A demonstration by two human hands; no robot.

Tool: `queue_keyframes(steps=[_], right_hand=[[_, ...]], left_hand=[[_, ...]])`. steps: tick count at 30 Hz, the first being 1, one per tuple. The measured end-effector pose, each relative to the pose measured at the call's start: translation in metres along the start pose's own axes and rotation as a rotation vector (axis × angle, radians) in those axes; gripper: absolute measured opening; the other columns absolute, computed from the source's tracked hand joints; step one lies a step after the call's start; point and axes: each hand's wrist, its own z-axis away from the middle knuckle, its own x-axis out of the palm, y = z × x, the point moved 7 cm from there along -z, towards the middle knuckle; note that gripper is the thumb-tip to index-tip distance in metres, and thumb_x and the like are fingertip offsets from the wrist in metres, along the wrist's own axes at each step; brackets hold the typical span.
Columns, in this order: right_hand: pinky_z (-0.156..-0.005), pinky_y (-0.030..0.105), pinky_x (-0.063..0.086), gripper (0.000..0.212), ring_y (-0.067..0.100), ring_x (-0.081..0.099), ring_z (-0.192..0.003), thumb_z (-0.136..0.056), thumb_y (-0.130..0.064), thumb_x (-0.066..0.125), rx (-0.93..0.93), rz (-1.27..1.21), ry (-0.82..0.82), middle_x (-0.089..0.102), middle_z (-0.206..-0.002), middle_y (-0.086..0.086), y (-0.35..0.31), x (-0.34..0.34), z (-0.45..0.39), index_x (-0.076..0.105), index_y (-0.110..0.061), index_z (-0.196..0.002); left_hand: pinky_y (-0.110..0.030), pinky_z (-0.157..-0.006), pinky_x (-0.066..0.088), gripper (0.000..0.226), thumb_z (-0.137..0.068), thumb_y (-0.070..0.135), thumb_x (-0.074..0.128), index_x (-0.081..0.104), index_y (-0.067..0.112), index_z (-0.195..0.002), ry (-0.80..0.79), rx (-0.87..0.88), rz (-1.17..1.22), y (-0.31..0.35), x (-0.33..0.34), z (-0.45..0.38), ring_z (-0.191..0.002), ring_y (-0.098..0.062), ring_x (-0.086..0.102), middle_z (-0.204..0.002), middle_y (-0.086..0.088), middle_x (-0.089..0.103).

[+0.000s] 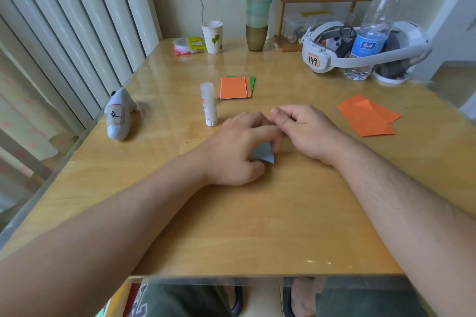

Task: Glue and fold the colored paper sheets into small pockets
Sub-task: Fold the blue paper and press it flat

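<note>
- The blue-grey paper (265, 155) lies on the table (257, 226) at centre, almost wholly hidden under the 2 hands; only 1 pointed corner shows, poking out toward the person below the left hand (238, 148).
- The left hand sits right on top of the sheet, fingers curled over it and thumb tucked against the visible corner, so it looks clamped on the paper.
- The right hand (300, 128) touches the left at the far edge, thumb and forefinger pressed together; they seem to pinch the hidden far part of the sheet, though the paper there cannot be seen.
- The sheet's long axis appears to run from the person away toward the far side, but too little shows to be sure.
- The glue stick (209, 104) stands upright just beyond and left of the left hand, so that hand is nearer to it.
- 2 orange pockets (368, 118) lie well apart to the right; a stack of sheets (235, 87) lies beyond the hands.
</note>
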Motion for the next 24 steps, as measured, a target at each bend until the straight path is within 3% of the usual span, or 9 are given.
queue_keyframes(steps=[3,8,12,16,19,22,24], right_hand=[[-0.066,0.036,0.044,0.043,0.016,0.048,-0.064,-0.104,-0.06,0.047,0.014,0.035,0.066,0.059,-0.069,0.002,0.0,-0.006,0.001,0.069,-0.03,-0.081],[-0.061,0.029,0.044,0.059,0.015,0.055,-0.059,-0.101,-0.06,0.054,0.109,-0.002,0.266,0.066,-0.066,0.015,-0.009,-0.023,0.006,0.07,-0.016,-0.065],[-0.056,0.026,0.043,0.06,0.014,0.056,-0.055,-0.102,-0.06,0.053,0.188,-0.251,0.19,0.066,-0.057,0.003,-0.021,-0.006,0.006,0.072,-0.013,-0.069],[-0.051,0.025,0.045,0.05,0.02,0.063,-0.058,-0.103,-0.054,0.053,0.329,-0.717,-0.005,0.07,-0.071,0.009,-0.029,0.02,0.007,0.073,-0.012,-0.085],[-0.056,0.027,0.052,0.019,0.021,0.067,-0.071,-0.103,-0.023,0.063,0.307,-0.794,0.009,0.072,-0.079,0.007,-0.027,0.02,0.008,0.073,-0.011,-0.092],[-0.061,0.032,0.052,0.01,0.023,0.07,-0.078,-0.103,-0.011,0.062,0.273,-0.787,0.111,0.075,-0.085,0.007,-0.019,0.009,0.006,0.071,-0.013,-0.098],[-0.061,0.031,0.051,0.009,0.023,0.071,-0.08,-0.104,-0.013,0.061,0.261,-0.806,0.172,0.076,-0.09,0.005,-0.017,0.003,0.005,0.068,-0.016,-0.1]], left_hand=[[-0.032,-0.08,0.05,0.037,-0.076,0.018,0.061,0.064,0.031,-0.11,0.152,-0.095,0.094,-0.017,-0.02,0.004,-0.087,-0.009,0.055,-0.099,0.007,0.057],[-0.029,-0.074,0.052,0.017,-0.084,0.012,0.069,0.068,0.028,-0.09,0.461,-0.253,0.151,-0.039,-0.05,0.014,-0.08,-0.007,0.062,-0.082,0.014,0.067],[-0.026,-0.073,0.051,0.008,-0.089,0.017,0.073,0.07,0.025,-0.089,0.66,-0.177,0.141,-0.028,-0.063,0.018,-0.082,-0.007,0.064,-0.083,0.013,0.068],[-0.031,-0.077,0.05,0.008,-0.093,0.026,0.076,0.075,0.018,-0.094,0.647,0.059,0.034,-0.008,-0.055,0.015,-0.086,-0.013,0.062,-0.094,0.004,0.067],[-0.041,-0.081,0.05,0.021,-0.089,0.036,0.079,0.08,0.017,-0.097,0.591,0.185,-0.11,0.0,-0.043,0.011,-0.093,-0.026,0.06,-0.102,-0.003,0.065],[-0.044,-0.101,0.041,0.042,-0.079,0.053,0.083,0.076,0.024,-0.108,0.512,0.147,-0.177,-0.002,-0.036,0.007,-0.112,-0.028,0.048,-0.121,-0.007,0.055],[-0.043,-0.109,0.038,0.054,-0.079,0.056,0.079,0.065,0.022,-0.119,0.474,0.068,-0.075,-0.007,-0.033,0.008,-0.125,-0.027,0.04,-0.135,-0.009,0.041]])
